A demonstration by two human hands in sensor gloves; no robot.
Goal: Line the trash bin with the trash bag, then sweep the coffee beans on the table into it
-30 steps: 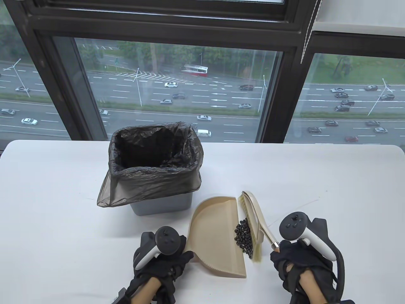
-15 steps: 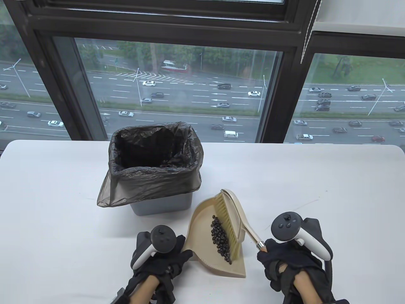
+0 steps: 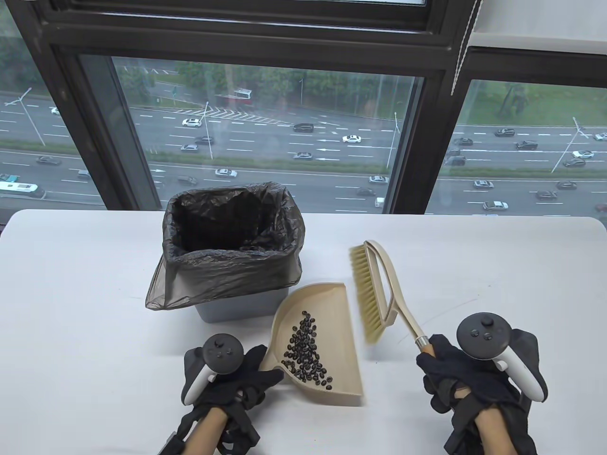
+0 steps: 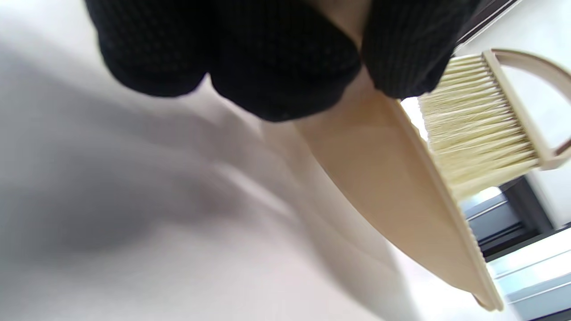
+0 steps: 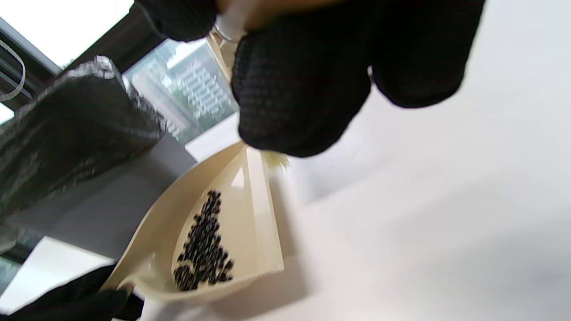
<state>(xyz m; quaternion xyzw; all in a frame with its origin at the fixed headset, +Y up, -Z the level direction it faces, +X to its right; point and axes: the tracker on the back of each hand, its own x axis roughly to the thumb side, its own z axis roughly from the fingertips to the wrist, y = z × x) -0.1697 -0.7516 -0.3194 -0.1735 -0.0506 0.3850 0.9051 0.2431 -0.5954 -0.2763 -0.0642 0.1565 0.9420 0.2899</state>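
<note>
Up and away came the beige hand brush with pale bristles [image 3: 374,289], right hand [image 3: 467,379] gripping its handle, clear of the beige plastic dustpan [image 3: 332,379]. Dark coffee beans [image 3: 306,350] sat piled inside the pan, left hand [image 3: 232,384] clutching its handle beside the grey trash bin [image 3: 242,310] lined with a black trash bag [image 3: 227,275].

Both gloved hands low at the near edge, each gripping.

Black-gloved left hand [image 3: 237,379] near-left, fingers curled round the beige plastic dustpan's [image 3: 327,308] handle end. Black-gloved right hand [image 3: 455,374] near-right, fingers wrapped round the beige hand brush's [image 3: 379,284] handle; forearms bare.
</note>
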